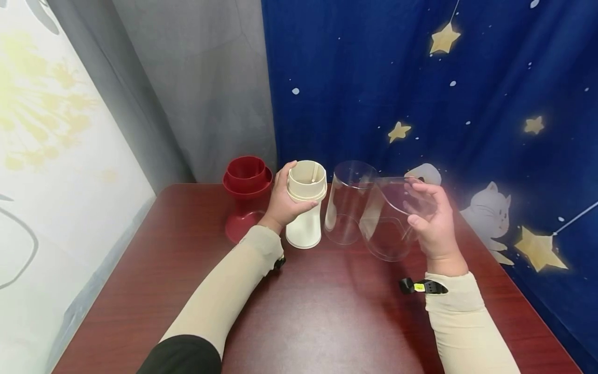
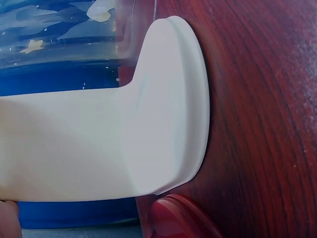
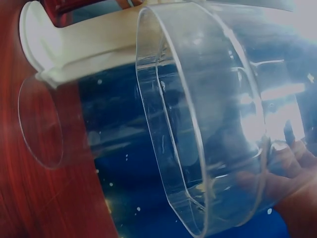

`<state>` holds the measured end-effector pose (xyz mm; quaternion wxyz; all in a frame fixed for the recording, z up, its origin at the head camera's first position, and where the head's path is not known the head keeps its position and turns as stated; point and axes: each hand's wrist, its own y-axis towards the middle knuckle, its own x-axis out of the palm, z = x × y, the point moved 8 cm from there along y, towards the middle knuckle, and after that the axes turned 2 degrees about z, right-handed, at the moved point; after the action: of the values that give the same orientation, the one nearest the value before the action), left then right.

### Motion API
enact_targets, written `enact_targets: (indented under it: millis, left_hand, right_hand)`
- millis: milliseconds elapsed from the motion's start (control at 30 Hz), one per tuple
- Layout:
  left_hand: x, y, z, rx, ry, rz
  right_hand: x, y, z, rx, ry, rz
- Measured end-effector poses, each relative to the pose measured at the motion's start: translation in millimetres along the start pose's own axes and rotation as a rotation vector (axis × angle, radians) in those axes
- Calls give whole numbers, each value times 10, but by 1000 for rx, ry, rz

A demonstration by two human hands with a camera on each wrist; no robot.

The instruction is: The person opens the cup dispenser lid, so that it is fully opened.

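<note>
My left hand (image 1: 284, 201) grips a cream plastic stand (image 1: 304, 226) around its upper part, thumb across the front. The stand is upright on the table, with a round open cup on top and a flared foot (image 2: 168, 109). In my right hand (image 1: 435, 223) is a clear plastic container (image 1: 385, 236), held tilted between thumb and fingers. Its open rim (image 3: 171, 144) faces the table in the right wrist view. Between the stand and this container stands a second clear cylinder (image 1: 342, 228), upright on the table.
A red stand (image 1: 247, 187) of similar shape is upright left of my left hand. All of it is on a dark red wooden table (image 1: 317, 311). Behind hang a grey curtain (image 1: 210, 78) and a blue one (image 1: 345, 119) with stars.
</note>
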<state>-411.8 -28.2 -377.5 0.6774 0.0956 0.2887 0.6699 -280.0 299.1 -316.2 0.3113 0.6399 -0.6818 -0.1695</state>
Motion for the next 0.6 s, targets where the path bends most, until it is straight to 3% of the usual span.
enact_targets:
  millis: [600]
  left_hand:
    - [1,4,0,-3,8,1]
  right_hand:
    - [-278,-2,218,72,-164,96]
